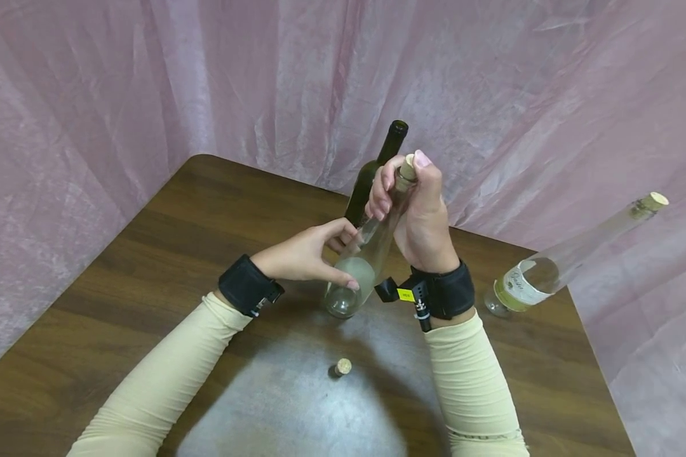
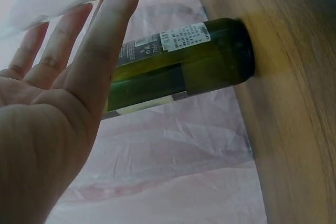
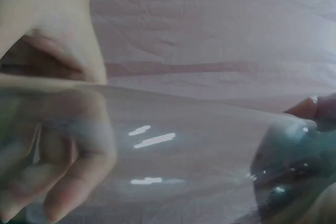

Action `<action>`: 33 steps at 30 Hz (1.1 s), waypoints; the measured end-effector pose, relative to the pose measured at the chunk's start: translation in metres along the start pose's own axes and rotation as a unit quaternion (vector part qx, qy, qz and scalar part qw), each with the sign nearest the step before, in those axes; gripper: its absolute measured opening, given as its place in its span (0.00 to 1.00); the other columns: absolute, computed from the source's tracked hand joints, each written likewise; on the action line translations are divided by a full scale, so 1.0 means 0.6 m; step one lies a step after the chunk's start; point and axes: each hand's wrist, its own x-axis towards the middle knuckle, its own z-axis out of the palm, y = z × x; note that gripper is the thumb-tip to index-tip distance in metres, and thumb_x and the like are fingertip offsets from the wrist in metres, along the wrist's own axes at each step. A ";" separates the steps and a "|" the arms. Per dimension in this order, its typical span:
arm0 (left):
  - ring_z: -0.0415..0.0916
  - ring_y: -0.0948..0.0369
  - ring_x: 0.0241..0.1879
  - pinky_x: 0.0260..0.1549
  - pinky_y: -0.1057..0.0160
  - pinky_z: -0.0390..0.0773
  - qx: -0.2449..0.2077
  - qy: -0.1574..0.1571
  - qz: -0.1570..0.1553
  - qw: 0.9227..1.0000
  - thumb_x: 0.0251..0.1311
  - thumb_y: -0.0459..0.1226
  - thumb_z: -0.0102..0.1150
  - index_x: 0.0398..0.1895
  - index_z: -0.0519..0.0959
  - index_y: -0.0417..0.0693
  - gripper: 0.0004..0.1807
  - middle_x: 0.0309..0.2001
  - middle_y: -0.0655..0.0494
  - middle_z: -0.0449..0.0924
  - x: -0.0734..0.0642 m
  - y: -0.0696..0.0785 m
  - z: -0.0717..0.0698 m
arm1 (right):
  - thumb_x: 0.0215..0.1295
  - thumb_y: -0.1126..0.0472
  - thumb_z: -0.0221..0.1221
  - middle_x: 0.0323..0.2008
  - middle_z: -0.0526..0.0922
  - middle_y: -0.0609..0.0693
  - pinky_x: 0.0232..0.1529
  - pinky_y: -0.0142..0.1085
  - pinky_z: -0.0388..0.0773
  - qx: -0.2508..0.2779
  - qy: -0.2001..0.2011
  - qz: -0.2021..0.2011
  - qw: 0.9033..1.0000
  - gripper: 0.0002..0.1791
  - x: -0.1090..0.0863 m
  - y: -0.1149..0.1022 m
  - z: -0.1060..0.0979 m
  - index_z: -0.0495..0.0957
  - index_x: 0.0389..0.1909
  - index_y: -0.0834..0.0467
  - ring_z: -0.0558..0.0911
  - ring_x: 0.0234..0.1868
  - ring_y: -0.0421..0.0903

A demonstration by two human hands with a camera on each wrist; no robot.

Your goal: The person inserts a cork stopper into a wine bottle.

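Observation:
A clear glass bottle (image 1: 379,246) with a pale label stands tilted between both hands, its base at the tabletop. Round its lower body, my left hand (image 1: 300,255) has the thumb in front and the fingers behind; in the left wrist view those fingers reach along the pale label. My right hand (image 1: 425,225) grips the neck from the right, fingers wrapped behind it. A cork (image 1: 408,167) sits in the mouth, with the right thumb against its side. Through the clear glass, the right wrist view shows the left fingers (image 3: 79,177).
Just behind the hands stands a dark green wine bottle (image 1: 363,187), its mouth uncorked. To the right is another clear bottle (image 1: 528,282), labelled and stopped with a cork (image 1: 656,202). A loose cork (image 1: 343,367) is on the wooden table (image 1: 166,235) in front. Pink curtains hang behind.

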 end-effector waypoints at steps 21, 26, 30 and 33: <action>0.78 0.57 0.57 0.51 0.57 0.83 0.024 0.005 0.002 1.000 0.49 0.50 0.83 0.64 0.73 0.49 0.41 0.59 0.56 0.78 -0.004 -0.028 -0.001 | 0.80 0.36 0.38 0.29 0.73 0.57 0.36 0.41 0.79 -0.142 0.060 -0.115 0.981 0.33 -0.043 0.096 -0.007 0.66 0.62 0.61 0.78 0.29 0.50; 0.78 0.56 0.58 0.49 0.57 0.84 0.008 0.003 0.000 1.000 0.50 0.47 0.82 0.66 0.73 0.48 0.41 0.61 0.55 0.78 -0.005 -0.031 0.000 | 0.80 0.36 0.38 0.30 0.73 0.56 0.37 0.40 0.79 -0.152 0.065 -0.112 0.980 0.34 -0.043 0.092 -0.006 0.66 0.63 0.63 0.78 0.30 0.49; 0.79 0.56 0.57 0.49 0.58 0.84 0.009 0.004 0.002 1.000 0.52 0.47 0.81 0.67 0.74 0.48 0.40 0.62 0.56 0.78 -0.003 -0.035 -0.001 | 0.80 0.37 0.38 0.30 0.73 0.56 0.39 0.41 0.79 -0.163 0.067 -0.117 0.977 0.35 -0.042 0.085 -0.010 0.66 0.64 0.64 0.78 0.30 0.50; 0.81 0.56 0.55 0.50 0.57 0.84 0.011 0.005 0.005 1.000 0.54 0.46 0.80 0.66 0.75 0.48 0.38 0.61 0.56 0.79 -0.002 -0.036 -0.003 | 0.80 0.37 0.38 0.30 0.72 0.57 0.39 0.42 0.78 -0.160 0.074 -0.126 0.976 0.34 -0.037 0.074 -0.018 0.67 0.64 0.62 0.78 0.31 0.51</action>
